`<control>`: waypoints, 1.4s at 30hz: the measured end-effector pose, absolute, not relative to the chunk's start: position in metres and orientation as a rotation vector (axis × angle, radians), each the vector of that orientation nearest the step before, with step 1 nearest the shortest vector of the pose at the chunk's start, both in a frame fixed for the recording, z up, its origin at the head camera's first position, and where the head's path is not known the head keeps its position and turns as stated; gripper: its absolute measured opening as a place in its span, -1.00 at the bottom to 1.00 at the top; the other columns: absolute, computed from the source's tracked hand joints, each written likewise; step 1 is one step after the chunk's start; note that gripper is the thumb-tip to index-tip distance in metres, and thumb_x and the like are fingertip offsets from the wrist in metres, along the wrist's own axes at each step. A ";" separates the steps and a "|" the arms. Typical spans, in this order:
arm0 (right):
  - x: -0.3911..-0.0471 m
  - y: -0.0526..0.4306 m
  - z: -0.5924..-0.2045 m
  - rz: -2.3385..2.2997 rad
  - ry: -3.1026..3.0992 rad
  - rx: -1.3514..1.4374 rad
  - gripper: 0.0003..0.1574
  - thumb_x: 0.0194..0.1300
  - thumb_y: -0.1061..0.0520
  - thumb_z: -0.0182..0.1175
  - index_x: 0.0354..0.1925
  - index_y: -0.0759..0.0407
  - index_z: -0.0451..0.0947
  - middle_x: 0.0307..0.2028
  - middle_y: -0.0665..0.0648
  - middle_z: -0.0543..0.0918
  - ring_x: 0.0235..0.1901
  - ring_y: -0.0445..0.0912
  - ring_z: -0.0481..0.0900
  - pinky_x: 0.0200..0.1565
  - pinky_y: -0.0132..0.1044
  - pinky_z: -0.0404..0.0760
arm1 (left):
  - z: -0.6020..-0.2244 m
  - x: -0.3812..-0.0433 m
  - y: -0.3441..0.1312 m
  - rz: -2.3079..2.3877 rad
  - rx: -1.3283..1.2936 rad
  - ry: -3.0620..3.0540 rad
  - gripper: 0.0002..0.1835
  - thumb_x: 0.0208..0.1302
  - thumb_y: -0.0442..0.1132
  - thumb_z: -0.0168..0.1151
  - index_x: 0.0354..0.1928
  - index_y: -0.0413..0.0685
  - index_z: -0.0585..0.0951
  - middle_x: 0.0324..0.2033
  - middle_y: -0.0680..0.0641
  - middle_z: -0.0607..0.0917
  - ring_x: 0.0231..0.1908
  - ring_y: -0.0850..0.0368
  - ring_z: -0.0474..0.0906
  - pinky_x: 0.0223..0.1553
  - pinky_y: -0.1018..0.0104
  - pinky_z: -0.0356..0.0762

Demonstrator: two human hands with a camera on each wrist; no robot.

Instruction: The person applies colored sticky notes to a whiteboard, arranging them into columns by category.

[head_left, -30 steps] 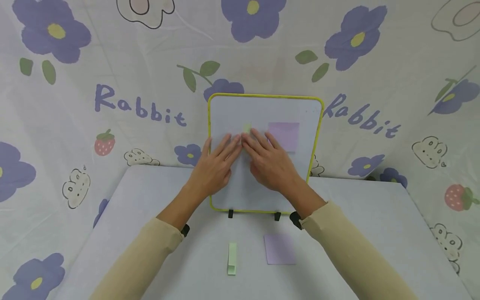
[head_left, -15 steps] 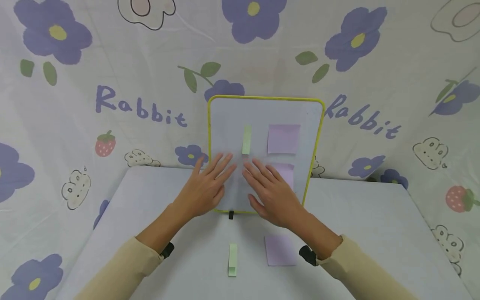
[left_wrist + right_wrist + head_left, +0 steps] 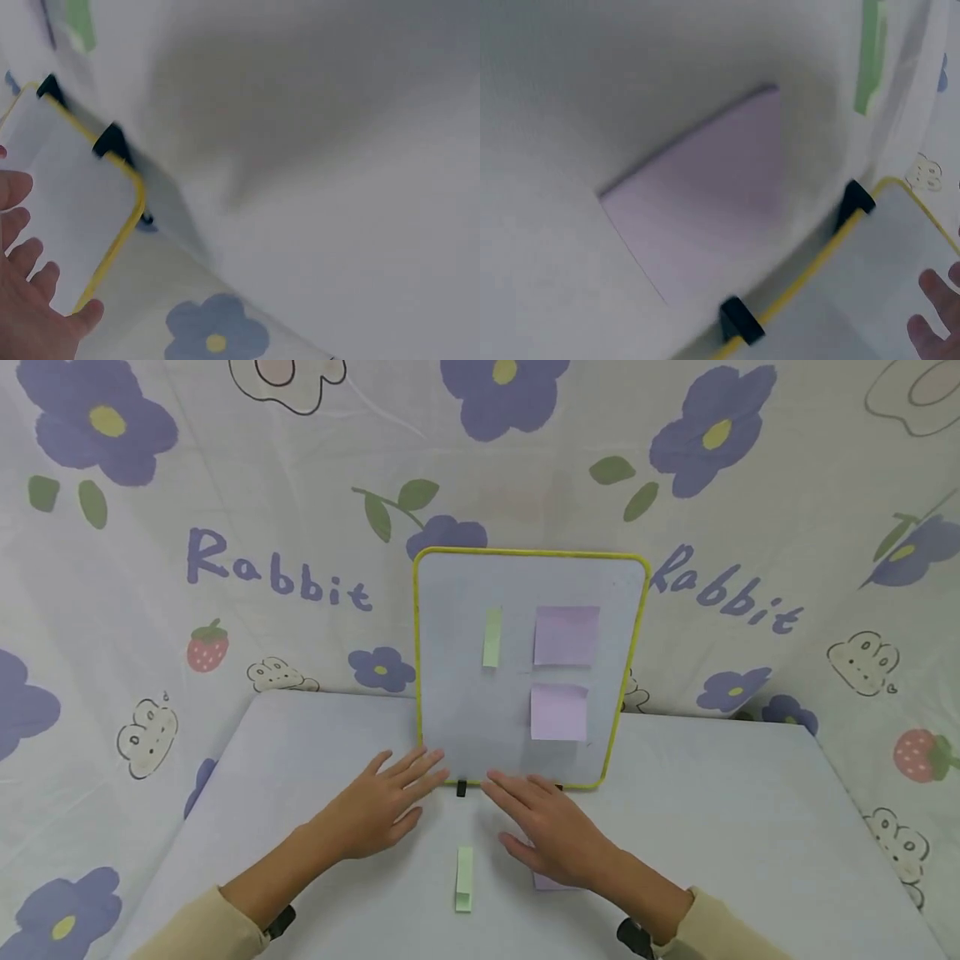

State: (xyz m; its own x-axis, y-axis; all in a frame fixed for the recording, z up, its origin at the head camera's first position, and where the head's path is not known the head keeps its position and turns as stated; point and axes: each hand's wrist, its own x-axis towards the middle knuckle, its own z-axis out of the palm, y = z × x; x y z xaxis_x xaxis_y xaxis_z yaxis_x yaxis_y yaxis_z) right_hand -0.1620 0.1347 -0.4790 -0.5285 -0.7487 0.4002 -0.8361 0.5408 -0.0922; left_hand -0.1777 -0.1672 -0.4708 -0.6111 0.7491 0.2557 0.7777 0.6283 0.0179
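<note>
A small whiteboard [image 3: 472, 718] with a yellow rim stands upright on the table, held by black feet. On it hang a narrow green sticky note [image 3: 492, 637] and, to the right, an upper purple sticky note [image 3: 567, 636] and a lower purple sticky note [image 3: 559, 712]. My left hand [image 3: 386, 806], fingers spread and holding nothing, is near the board's lower left corner. With its fingers extended, my right hand [image 3: 555, 827] hovers by the lower edge, partly hiding a purple sticky-note pad [image 3: 705, 195]. Between the hands lies a green sticky-note pad [image 3: 464, 878].
The white table [image 3: 315, 735] extends to both sides of the board. Behind it hangs a cloth [image 3: 300, 468] printed with flowers, rabbits and strawberries. One black foot [image 3: 461, 788] sticks out in front of the board.
Both hands have come away from the green note on the board and moved down toward me, spreading apart. The lower purple note and the green note are now uncovered.
</note>
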 end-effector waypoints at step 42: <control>-0.131 0.101 -0.539 0.668 -2.586 1.314 -0.77 0.17 0.12 0.40 -0.15 0.07 0.72 -0.13 -0.04 0.73 -0.15 -0.17 0.68 -0.11 -0.25 0.62 | -0.522 -0.123 -0.165 -0.207 -1.620 -2.768 -0.46 0.41 -0.16 0.10 0.42 0.01 0.42 0.38 0.04 0.45 0.33 0.07 0.41 0.14 -0.20 0.42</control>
